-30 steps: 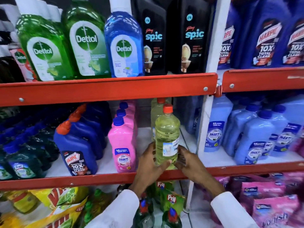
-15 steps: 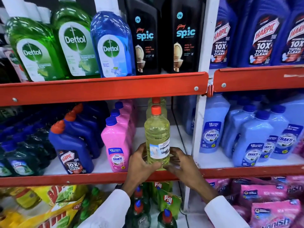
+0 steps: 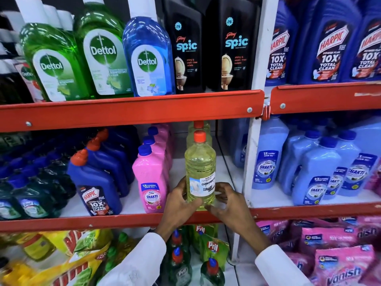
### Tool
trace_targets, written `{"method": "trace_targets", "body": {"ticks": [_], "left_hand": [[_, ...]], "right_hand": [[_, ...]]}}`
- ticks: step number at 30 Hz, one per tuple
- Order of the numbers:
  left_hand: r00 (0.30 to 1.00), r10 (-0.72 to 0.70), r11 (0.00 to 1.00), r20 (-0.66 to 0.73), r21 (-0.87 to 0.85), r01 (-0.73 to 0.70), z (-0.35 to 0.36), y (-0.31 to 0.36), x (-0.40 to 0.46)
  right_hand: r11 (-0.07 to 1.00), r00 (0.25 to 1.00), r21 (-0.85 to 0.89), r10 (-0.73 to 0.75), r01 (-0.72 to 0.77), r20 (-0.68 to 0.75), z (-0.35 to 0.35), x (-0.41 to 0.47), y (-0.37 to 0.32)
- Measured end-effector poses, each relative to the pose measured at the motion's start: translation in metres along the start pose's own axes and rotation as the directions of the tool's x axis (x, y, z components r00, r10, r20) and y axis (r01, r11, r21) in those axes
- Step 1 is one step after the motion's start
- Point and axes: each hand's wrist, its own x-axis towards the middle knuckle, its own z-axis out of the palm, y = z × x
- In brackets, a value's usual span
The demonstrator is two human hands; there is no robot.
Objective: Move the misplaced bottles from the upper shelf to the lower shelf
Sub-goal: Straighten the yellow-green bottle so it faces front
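— Red-edged shelves, packed with cleaners. Where's the yellow bottle (image 3: 200, 168)?
— Upright at the front edge of the lower shelf (image 3: 132, 220), just beside the pink Shakti bottle (image 3: 151, 178). Both my hands clasp its base — left hand (image 3: 179, 203) and right hand (image 3: 227, 203), fingers wrapped around it.

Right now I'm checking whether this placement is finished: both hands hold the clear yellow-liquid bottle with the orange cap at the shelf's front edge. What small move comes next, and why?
Probably let go. The clear yellow-liquid bottle with the orange cap stands upright at the front of the lower shelf, beside the pink Shakti bottle and in front of a matching bottle. The left hand and right hand grip only its base.
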Motion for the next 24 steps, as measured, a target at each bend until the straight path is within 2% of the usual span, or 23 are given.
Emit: {"method": "trace_targets", "body": {"ticks": [3,6,9,12,14,16,18,21,24], "left_hand": [[0.999,0.007,1.0,0.036,0.027,-0.008,-0.008,-0.005,-0.004],[0.999,0.036,0.997,0.007,0.074,-0.036,-0.029,-0.004,-0.022],[0.986,0.143,0.987,-0.084,0.087,-0.136,-0.065,0.006,-0.05],[0.927,0.279,0.954,-0.25,0.183,-0.237,-0.114,0.002,-0.075],[0.864,0.315,0.942,-0.392,0.241,-0.234,-0.151,-0.012,-0.088],[0.803,0.277,0.956,-0.528,0.238,-0.173,-0.185,-0.031,-0.096],[0.772,0.187,0.978,-0.608,0.191,-0.087,-0.211,-0.045,-0.095],[0.841,0.074,0.988,-0.536,0.154,0.011,-0.241,-0.065,-0.083],[0.947,0.021,0.973,-0.319,0.223,0.053,-0.26,-0.087,-0.067]], "right_hand": [[0.998,0.978,0.033,-0.039,0.047,-0.206,0.002,-0.012,-0.009],[0.985,0.875,0.046,-0.127,0.168,-0.468,0.009,-0.026,-0.027],[0.954,0.809,0.073,-0.205,0.291,-0.551,0.026,-0.04,-0.06],[0.915,0.822,0.096,-0.302,0.392,-0.484,0.055,-0.048,-0.096],[0.898,0.854,0.134,-0.338,0.418,-0.396,0.082,-0.05,-0.12],[0.895,0.879,0.153,-0.358,0.419,-0.314,0.113,-0.048,-0.138],[0.909,0.913,0.16,-0.35,0.385,-0.209,0.143,-0.042,-0.149],[0.944,0.952,0.123,-0.3,0.306,-0.067,0.186,-0.027,-0.157],[0.961,0.963,0.069,-0.267,0.268,-0.026,0.211,-0.012,-0.165]]}}
